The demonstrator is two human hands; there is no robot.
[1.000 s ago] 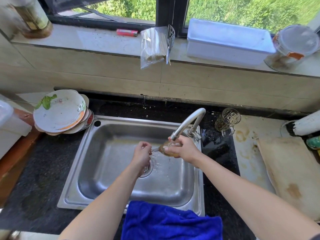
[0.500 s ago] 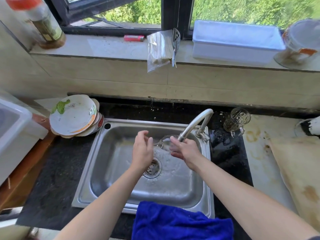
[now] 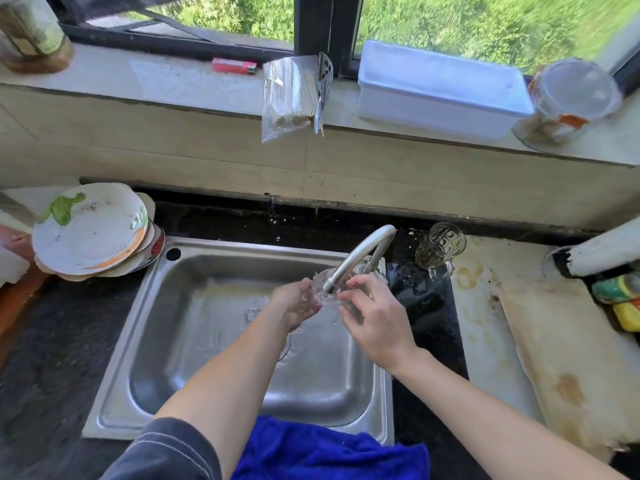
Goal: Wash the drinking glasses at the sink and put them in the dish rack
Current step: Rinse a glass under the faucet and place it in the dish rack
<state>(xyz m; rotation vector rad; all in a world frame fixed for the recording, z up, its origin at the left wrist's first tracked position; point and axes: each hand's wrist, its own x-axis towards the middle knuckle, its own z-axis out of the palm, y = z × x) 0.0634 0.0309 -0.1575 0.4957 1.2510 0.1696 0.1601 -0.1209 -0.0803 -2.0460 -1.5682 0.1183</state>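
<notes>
Head view, both hands gripping drinking glass under faucet, no legible writing

The sink basin lay open left of the hands, while the faucet arched over its right rear corner.

Sink, centre of my view: dull silver steel.
Cloth, bottom centre: vivid blue.
Plates, left: white, with an orange rim stripe and a green leaf.
Lighter, upper centre: red.
Glass mug, right of centre: clear, embossed dimple pattern.
Box, upper right: white.
</notes>
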